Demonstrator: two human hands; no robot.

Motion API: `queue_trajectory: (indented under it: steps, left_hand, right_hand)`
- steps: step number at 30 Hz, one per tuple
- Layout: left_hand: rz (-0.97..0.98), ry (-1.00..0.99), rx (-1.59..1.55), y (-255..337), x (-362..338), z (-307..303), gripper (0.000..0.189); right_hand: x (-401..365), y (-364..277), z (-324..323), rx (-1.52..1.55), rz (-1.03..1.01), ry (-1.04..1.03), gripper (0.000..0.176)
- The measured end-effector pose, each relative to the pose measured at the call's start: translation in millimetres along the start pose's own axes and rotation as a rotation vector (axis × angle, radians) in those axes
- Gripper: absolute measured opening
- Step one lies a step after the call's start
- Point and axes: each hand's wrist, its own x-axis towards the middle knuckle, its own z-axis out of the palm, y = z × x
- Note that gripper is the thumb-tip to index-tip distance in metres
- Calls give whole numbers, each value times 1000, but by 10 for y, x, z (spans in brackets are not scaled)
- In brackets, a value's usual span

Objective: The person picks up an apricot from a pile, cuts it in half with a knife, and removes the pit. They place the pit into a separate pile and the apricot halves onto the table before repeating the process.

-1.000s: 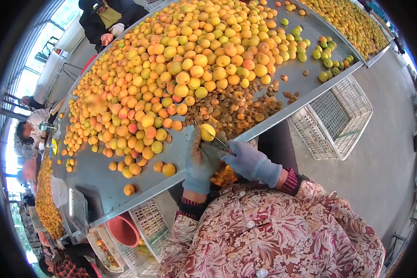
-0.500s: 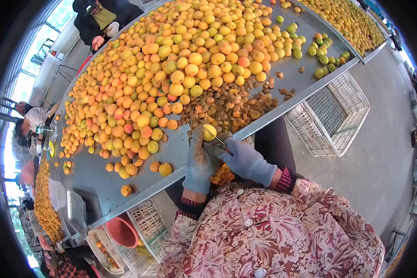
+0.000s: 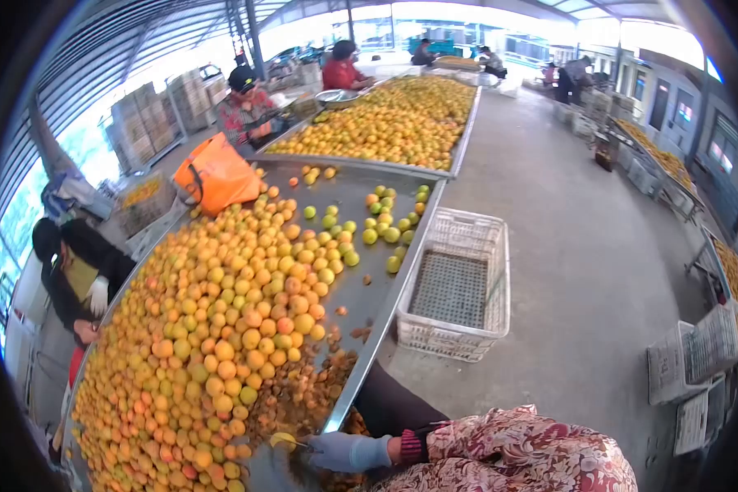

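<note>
My right hand (image 3: 348, 453), in a grey-blue glove, is closed at the table's near edge around a small thin tool, whose tip points at a yellow fruit (image 3: 284, 441). Below that fruit, at the bottom of the view, my left hand (image 3: 302, 472) is mostly hidden and blurred, so its fingers cannot be made out. Beside the hands lies a pile of brown pits and scraps (image 3: 303, 398). A large heap of orange-yellow fruit (image 3: 197, 353) covers much of the metal table (image 3: 359, 289).
A white plastic crate (image 3: 455, 287) stands on the floor right of the table. Greenish fruits (image 3: 385, 225) and an orange bag (image 3: 217, 174) are at the far end. A person in dark clothes (image 3: 78, 271) works at the left side. More people and fruit tables stand farther back.
The view has swung up and to the right, showing more of the hall. My hands now appear at the bottom edge, with the left mostly out of sight.
</note>
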Motion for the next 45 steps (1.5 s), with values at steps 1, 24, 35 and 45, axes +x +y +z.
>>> queue_trajectory:
  steps: [1, 24, 35, 45]
  left_hand:
    - [7, -11, 2, -24, 45, 57, 40]
    - [22, -243, 350, 16, 387, 413, 34]
    - [-35, -290, 632, 266, 326, 247, 33]
    - [-46, -331, 878, 504, 406, 97, 32]
  right_hand:
    - [-175, -299, -116, 137, 155, -75, 37]
    - [-7, 131, 109, -332, -123, 185, 38]
    - [-29, 22, 160, -364, -137, 223, 49]
    - [151, -164, -74, 534, 124, 148, 44]
